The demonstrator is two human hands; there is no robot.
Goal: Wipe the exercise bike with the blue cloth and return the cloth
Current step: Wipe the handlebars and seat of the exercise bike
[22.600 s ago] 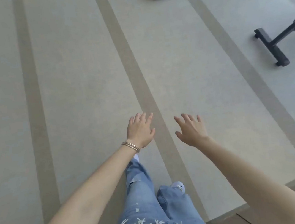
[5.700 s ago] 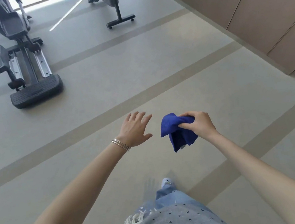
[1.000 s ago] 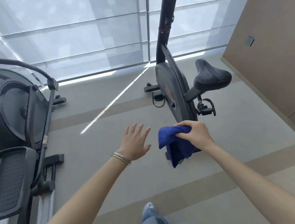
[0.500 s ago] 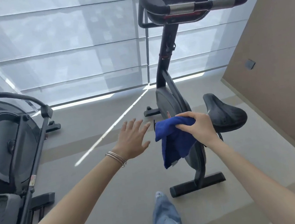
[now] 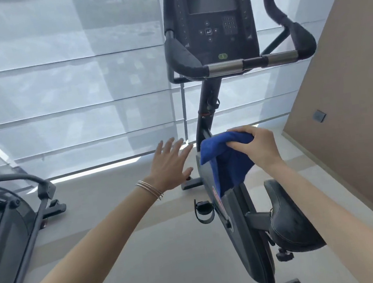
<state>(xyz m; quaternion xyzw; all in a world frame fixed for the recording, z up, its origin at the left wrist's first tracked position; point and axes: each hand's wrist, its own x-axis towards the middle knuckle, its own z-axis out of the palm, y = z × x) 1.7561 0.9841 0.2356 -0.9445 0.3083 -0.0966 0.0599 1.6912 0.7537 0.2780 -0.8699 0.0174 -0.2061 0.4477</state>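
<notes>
The black exercise bike (image 5: 243, 226) stands right in front of me, with its console (image 5: 210, 18) and handlebar (image 5: 237, 65) high up and its saddle (image 5: 289, 220) at the lower right. My right hand (image 5: 254, 147) grips the bunched blue cloth (image 5: 225, 162), which hangs in front of the bike's frame below the stem. My left hand (image 5: 172, 164) is held out flat beside the cloth, fingers spread, holding nothing. A bracelet sits on that wrist.
An elliptical machine (image 5: 10, 224) fills the lower left. Windows with pale blinds (image 5: 68, 85) span the back. A brown wall (image 5: 354, 97) closes the right side, close to the saddle. Grey floor (image 5: 147, 252) lies between the two machines.
I have come closer to the bike and my view has tilted up, so the console now fills the top. Both hands keep their pose, the cloth still in my right hand.
</notes>
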